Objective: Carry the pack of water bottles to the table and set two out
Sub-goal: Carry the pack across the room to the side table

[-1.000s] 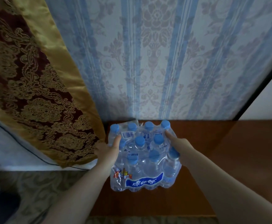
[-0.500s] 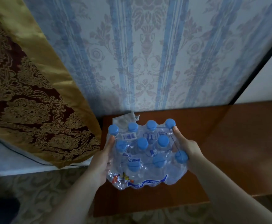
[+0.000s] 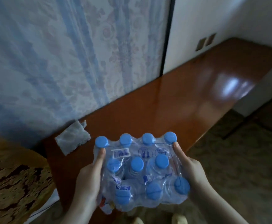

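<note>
The shrink-wrapped pack of water bottles point(image 3: 140, 172), clear plastic with several blue caps, is held up in the air at the lower middle of the view. My left hand point(image 3: 90, 180) grips its left side with fingers along the wrap. Gripping the right side is my right hand point(image 3: 192, 173), its index finger reaching toward a far corner cap. The pack hangs over the near left end of a long glossy brown wooden table point(image 3: 188, 97), lifted off its surface.
A crumpled piece of clear wrap point(image 3: 73, 139) lies on the table's left end by the blue patterned wall point(image 3: 59, 62). A gold and maroon cloth point(image 3: 10, 183) drapes at the left. Patterned carpet point(image 3: 237, 167) runs along the table's front; wall sockets point(image 3: 205, 42) sit far right.
The pack has been lifted off the table and drawn toward me. My view has swung right, so the length of the table now shows.
</note>
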Available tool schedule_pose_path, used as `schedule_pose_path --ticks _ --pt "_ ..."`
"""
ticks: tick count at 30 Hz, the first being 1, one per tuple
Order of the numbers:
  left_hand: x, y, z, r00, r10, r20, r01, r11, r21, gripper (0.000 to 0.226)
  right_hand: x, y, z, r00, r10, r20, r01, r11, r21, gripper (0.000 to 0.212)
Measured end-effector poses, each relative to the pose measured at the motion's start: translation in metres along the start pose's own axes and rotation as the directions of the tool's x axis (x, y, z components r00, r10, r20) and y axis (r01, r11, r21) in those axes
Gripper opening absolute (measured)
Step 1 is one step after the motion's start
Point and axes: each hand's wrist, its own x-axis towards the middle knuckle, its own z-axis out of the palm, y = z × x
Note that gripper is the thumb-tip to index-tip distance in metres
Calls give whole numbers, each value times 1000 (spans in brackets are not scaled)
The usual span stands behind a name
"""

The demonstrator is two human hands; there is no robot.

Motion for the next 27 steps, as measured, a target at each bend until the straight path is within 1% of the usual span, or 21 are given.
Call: schedule_pose_path --ticks 2,3,4,5,6,7,9,10,11,13,15,16,17,18,19,20,21,23,25,27 --pt "-2 10 25 996 -5 84 0 998 67 95 -11 11 -22 995 -27 -101 31 999 31 76" --pt "-2 14 35 988 3 156 -10 999 45 105 -17 16 -34 987 -35 -158 42 998 43 82" --pt "-1 13 45 975 15 220 -21 999 25 104 -23 21 -45 978 -27 -206 41 997 65 89" --pt "-4 12 55 951 60 304 -70 997 23 88 -29 25 -58 970 -5 -245 30 995 98 94" --pt "-9 8 65 938 83 336 -102 994 41 67 -35 31 -72 959 21 -281 17 991 132 97" --pt "-16 4 74 931 58 360 -94 992 83 57 -41 37 -86 947 51 -318 4 985 171 100" --pt "-33 -10 97 935 -44 351 -32 978 206 58 -53 50 -116 918 108 -381 -11 969 247 102" --pt "-49 -12 109 928 -54 370 -34 973 228 60 -61 58 -131 906 130 -403 -12 960 281 97" --pt "-61 -16 122 916 -39 400 -62 969 237 58 -69 66 -146 892 149 -427 -6 948 319 85" --pt "-79 -24 158 893 -8 449 -125 956 267 51 -90 82 -177 855 186 -483 12 926 376 70" --pt "-104 -37 192 846 -1 534 -172 946 274 48 -112 101 -212 822 209 -529 45 903 427 66" --pt "-123 -45 205 819 -19 574 -177 942 285 49 -124 111 -231 808 217 -547 70 887 456 68" --pt "-142 -54 215 787 -50 616 -172 939 296 50 -136 122 -250 793 224 -566 101 868 485 74" --pt "-163 -62 225 764 -77 641 -166 936 310 51 -148 134 -270 774 231 -590 134 850 509 87" --pt "-183 -72 238 746 -80 661 -181 931 316 52 -162 145 -290 751 237 -616 171 831 529 103" --pt "-205 -80 249 730 -74 680 -203 926 319 54 -176 155 -309 732 242 -636 201 816 542 113" --pt "-224 -91 263 699 -74 711 -221 923 313 54 -190 166 -328 715 249 -653 226 801 554 118" --pt "-261 -110 285 649 -112 752 -218 920 325 49 -217 185 -362 693 264 -671 265 772 578 122" --pt "-294 -138 305 596 -162 786 -217 910 352 47 -244 208 -397 666 289 -688 294 746 597 118" --pt "-327 -164 323 552 -192 812 -241 895 375 52 -267 234 -430 642 320 -697 312 721 619 112"
